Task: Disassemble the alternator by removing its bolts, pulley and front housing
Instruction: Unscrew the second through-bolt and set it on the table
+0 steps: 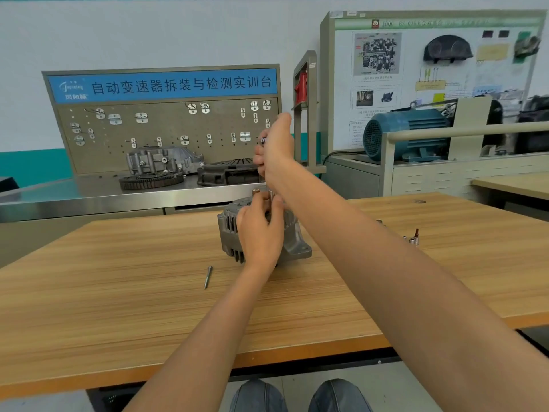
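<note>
While the alternator (264, 233) sits mid-table (118, 292), I see my left hand (261, 230) curled over its top and my right hand (274, 144) raised above, fist wrapped around a tool handle (263, 140).

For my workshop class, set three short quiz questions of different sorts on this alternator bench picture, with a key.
1. True or false: the alternator stands on the wooden table.
2. Multiple choice: the long bolt lying loose on the table is (A) left of the alternator and nearer the camera, (B) behind it, (C) on top of it.
3. Fill in: the right hand grips a tool held upright above the alternator, while the left hand rests on the ____.

Key: 1 true; 2 A; 3 alternator.
</note>
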Demonstrator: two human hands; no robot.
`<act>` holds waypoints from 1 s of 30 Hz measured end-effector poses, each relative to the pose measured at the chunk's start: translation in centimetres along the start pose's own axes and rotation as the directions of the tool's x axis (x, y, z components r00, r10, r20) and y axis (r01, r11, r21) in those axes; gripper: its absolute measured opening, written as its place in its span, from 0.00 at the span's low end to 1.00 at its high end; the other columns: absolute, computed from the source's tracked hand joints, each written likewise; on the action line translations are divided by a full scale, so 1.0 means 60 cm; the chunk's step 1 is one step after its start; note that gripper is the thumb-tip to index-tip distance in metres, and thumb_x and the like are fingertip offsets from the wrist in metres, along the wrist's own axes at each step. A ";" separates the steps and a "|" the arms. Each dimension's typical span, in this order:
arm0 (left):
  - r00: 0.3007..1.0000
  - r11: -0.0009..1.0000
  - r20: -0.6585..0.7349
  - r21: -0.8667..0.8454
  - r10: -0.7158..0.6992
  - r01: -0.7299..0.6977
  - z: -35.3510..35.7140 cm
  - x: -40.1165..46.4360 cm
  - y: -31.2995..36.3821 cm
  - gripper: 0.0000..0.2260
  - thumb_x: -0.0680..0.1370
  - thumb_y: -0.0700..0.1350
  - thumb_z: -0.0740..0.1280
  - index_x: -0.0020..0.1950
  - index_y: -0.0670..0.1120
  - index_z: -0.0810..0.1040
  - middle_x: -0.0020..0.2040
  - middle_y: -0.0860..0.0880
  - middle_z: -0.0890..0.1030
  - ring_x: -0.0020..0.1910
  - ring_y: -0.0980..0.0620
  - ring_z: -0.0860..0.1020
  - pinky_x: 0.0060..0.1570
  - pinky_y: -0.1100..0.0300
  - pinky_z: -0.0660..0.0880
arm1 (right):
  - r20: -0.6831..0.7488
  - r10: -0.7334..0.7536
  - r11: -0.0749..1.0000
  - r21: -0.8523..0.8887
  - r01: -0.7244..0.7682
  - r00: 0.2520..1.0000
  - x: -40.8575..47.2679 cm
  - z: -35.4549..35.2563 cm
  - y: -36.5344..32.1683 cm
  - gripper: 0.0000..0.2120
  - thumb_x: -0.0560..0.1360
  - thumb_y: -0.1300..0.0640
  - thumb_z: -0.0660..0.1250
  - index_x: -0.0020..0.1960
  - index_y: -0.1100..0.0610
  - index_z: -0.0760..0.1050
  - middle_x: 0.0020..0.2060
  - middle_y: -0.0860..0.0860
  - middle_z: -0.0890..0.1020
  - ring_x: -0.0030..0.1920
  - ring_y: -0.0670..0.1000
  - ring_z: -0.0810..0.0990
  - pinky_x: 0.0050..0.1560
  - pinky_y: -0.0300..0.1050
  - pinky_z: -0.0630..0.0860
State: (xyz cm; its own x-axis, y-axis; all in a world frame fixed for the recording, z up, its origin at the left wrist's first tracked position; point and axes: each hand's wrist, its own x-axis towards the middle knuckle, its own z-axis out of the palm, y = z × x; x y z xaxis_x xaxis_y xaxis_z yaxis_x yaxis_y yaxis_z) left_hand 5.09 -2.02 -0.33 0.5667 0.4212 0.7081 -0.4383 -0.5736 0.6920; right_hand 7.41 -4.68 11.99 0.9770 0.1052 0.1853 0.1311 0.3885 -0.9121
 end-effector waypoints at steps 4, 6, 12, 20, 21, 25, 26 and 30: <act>0.999 1.000 0.037 -0.015 0.016 -0.015 -0.004 -0.002 0.003 0.08 0.82 0.47 0.57 0.46 0.50 0.74 0.39 0.58 0.81 0.52 0.44 0.76 0.56 0.46 0.70 | 0.364 0.174 0.984 -0.022 -0.178 0.915 0.016 -0.024 -0.015 0.27 0.79 0.39 0.44 0.31 0.55 0.62 0.17 0.46 0.60 0.17 0.45 0.55 0.23 0.32 0.50; 0.998 0.999 0.059 -0.031 0.017 -0.015 -0.005 0.000 0.001 0.08 0.82 0.47 0.57 0.49 0.49 0.75 0.45 0.55 0.83 0.55 0.45 0.77 0.58 0.45 0.70 | 0.506 0.205 0.976 -0.048 -0.210 0.838 0.020 -0.032 -0.017 0.28 0.78 0.37 0.44 0.30 0.55 0.62 0.17 0.46 0.59 0.18 0.45 0.54 0.24 0.33 0.49; 0.997 0.999 0.074 -0.053 0.003 0.001 -0.006 0.003 -0.005 0.10 0.82 0.46 0.59 0.47 0.46 0.77 0.45 0.54 0.83 0.53 0.45 0.78 0.57 0.45 0.71 | 0.564 0.186 0.982 -0.073 -0.176 0.805 0.017 -0.031 -0.012 0.22 0.80 0.45 0.48 0.31 0.55 0.62 0.17 0.45 0.59 0.18 0.44 0.55 0.23 0.34 0.50; 0.995 0.995 0.042 0.044 -0.087 0.085 -0.006 0.007 -0.007 0.12 0.79 0.39 0.60 0.35 0.45 0.71 0.34 0.50 0.75 0.47 0.42 0.75 0.44 0.47 0.71 | -0.068 -0.232 0.971 -0.065 0.228 0.970 -0.028 0.002 0.021 0.13 0.80 0.56 0.53 0.37 0.55 0.64 0.26 0.47 0.66 0.25 0.46 0.63 0.27 0.40 0.63; 0.991 0.991 0.042 0.058 -0.126 0.123 -0.006 0.007 -0.008 0.14 0.78 0.36 0.60 0.33 0.46 0.68 0.33 0.48 0.74 0.47 0.41 0.74 0.42 0.48 0.71 | -0.177 -0.331 0.942 -0.120 0.313 0.927 -0.034 0.008 0.032 0.10 0.80 0.56 0.54 0.40 0.55 0.64 0.28 0.47 0.68 0.27 0.46 0.65 0.31 0.43 0.66; 0.982 0.984 0.058 -0.003 -0.177 0.178 -0.004 0.008 -0.013 0.11 0.78 0.36 0.62 0.37 0.44 0.74 0.41 0.40 0.79 0.50 0.41 0.76 0.49 0.45 0.73 | -0.255 -0.470 0.881 -0.189 0.433 0.845 -0.038 0.014 0.047 0.04 0.80 0.56 0.55 0.47 0.55 0.62 0.33 0.47 0.71 0.32 0.48 0.72 0.38 0.51 0.73; 0.984 0.986 0.056 0.014 -0.166 0.166 -0.004 0.007 -0.011 0.13 0.78 0.36 0.61 0.34 0.46 0.71 0.38 0.42 0.78 0.48 0.42 0.75 0.45 0.48 0.73 | -0.231 -0.464 0.883 -0.195 0.426 0.855 -0.036 0.013 0.046 0.05 0.80 0.56 0.55 0.47 0.55 0.63 0.32 0.47 0.71 0.32 0.48 0.71 0.38 0.51 0.73; 0.993 0.994 0.054 -0.028 -0.104 0.106 -0.004 0.005 -0.004 0.17 0.76 0.37 0.61 0.30 0.51 0.63 0.29 0.52 0.68 0.40 0.45 0.67 0.37 0.54 0.62 | -0.128 -0.383 0.918 -0.166 0.361 0.915 -0.021 0.011 0.039 0.11 0.80 0.55 0.53 0.39 0.55 0.62 0.28 0.47 0.66 0.29 0.47 0.64 0.34 0.45 0.63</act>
State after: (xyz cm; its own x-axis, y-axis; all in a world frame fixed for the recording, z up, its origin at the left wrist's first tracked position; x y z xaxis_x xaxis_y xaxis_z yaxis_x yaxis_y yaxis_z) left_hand 5.18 -1.58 -0.23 0.6463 0.4400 0.6235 -0.3953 -0.5058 0.7668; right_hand 6.36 -3.27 9.84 0.8650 -0.1695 0.4724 0.5012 0.2426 -0.8307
